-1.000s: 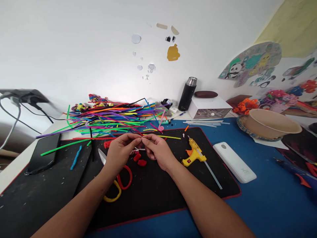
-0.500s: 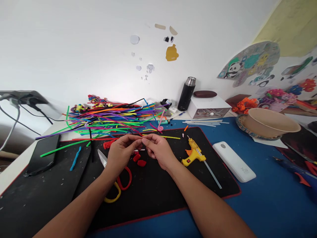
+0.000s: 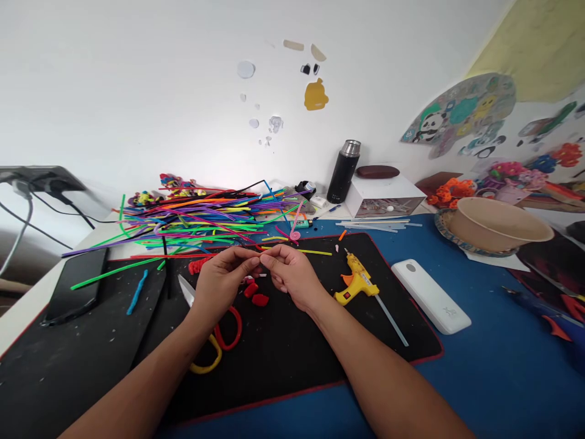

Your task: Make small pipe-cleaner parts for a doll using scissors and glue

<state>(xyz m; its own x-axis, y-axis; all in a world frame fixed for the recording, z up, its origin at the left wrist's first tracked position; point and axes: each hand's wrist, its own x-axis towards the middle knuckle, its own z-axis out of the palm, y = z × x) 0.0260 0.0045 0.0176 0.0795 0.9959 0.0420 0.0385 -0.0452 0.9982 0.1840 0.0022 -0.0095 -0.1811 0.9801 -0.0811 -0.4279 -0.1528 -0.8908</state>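
Observation:
My left hand (image 3: 220, 281) and my right hand (image 3: 293, 271) meet over the black mat (image 3: 292, 360), thumb tips touching. Both are closed in a pinch, and what lies between the fingers is mostly hidden and too small to name. Just below them lie fuzzy red pieces (image 3: 260, 300). A red coiled piece of pipe cleaner (image 3: 197, 266) rests behind my left wrist. Scissors with a red and a yellow handle (image 3: 238, 329) lie partly under my left forearm. To the right of my right hand is a yellow glue gun (image 3: 359, 283) with a clear stick in it.
A heap of coloured pipe cleaners (image 3: 196, 216) lies along the wall. Behind the mat stand a black flask (image 3: 343, 174) and a white box (image 3: 384, 198). At right are a white power bank (image 3: 429, 296) and a beige bowl (image 3: 498, 228). A phone (image 3: 75, 283) lies at left.
The whole view has shifted very slightly. My hands keep nearly the same pinched pose, and nothing on the mat has visibly moved.

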